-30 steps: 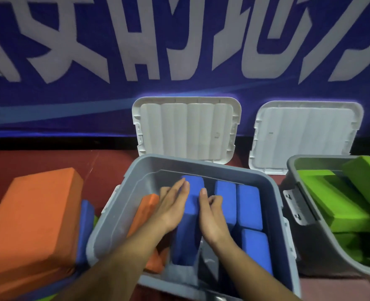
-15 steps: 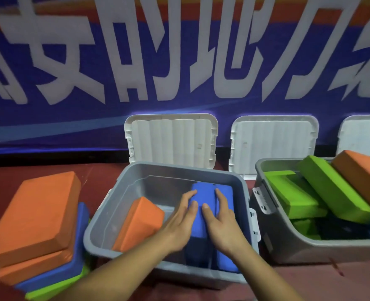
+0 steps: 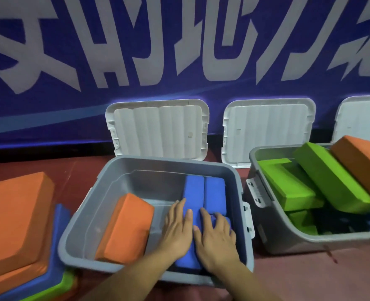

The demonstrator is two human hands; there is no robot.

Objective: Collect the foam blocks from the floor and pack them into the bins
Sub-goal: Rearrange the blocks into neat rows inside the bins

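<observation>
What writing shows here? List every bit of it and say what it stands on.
"的地", probably, among large white characters on the blue banner; tops cut off, rest unreadable.
Small marks on the white lids: too small to read.
No text on the bins or the foam blocks.

The left hand (image 3: 177, 229) and right hand (image 3: 216, 237) cover the near half of a blue block (image 3: 194, 192). The left edge crops the stacked blocks (image 3: 12, 213); the right edge crops the second bin (image 3: 288, 242), its orange block (image 3: 362, 161) and a third lid (image 3: 362, 118). That bin's depths are too dark to read.
</observation>
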